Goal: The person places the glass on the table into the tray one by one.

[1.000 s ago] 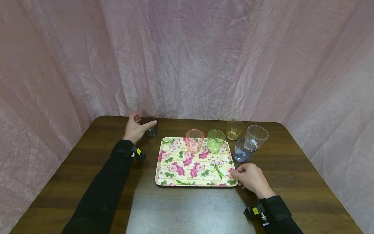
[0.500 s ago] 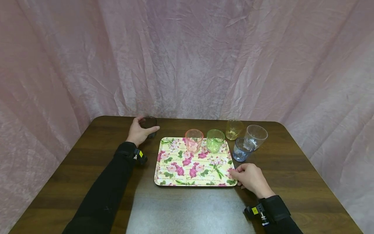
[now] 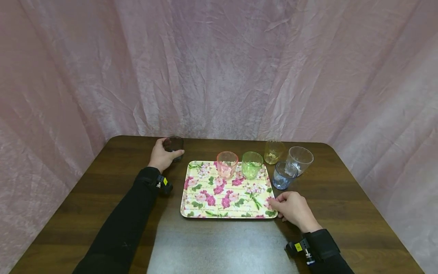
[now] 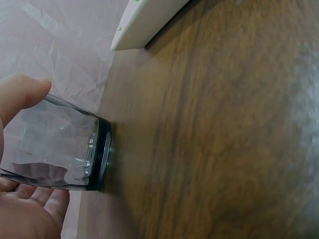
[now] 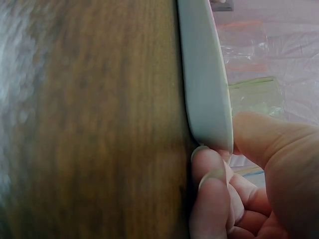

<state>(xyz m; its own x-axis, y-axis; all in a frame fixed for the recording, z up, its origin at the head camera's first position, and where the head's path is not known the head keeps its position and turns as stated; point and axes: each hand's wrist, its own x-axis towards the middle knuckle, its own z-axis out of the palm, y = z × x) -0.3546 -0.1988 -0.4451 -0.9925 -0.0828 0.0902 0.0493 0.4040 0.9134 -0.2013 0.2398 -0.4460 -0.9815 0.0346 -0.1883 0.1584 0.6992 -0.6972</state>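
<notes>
A dark grey tinted glass [image 3: 173, 144] stands upright at the back left of the table, and my left hand [image 3: 161, 155] holds it between thumb and fingers. Seen from the left wrist, the thumb [image 4: 27, 92] lies at the rim of the glass [image 4: 60, 144], with the fingers around its other side. My right hand [image 3: 293, 208] pinches the near right corner of a flowered tray [image 3: 205, 190]. In the right wrist view the thumb is over the tray's rim [image 5: 214, 94] and fingertips [image 5: 207, 164] press at its underside. A pink glass [image 3: 227, 165] and a green glass [image 3: 252, 166] stand on the tray's far edge.
Right of the tray, a blue glass [image 3: 284, 177], a clear glass [image 3: 302, 160] and a yellow glass [image 3: 274, 153] stand close together on the wooden table [image 3: 342, 198]. A pink curtain [image 3: 219, 76] hangs behind the table's back edge.
My left hand has come in from beside the dark glass and closed around it. The right hand stays at the tray corner, and the glasses stand as before.
</notes>
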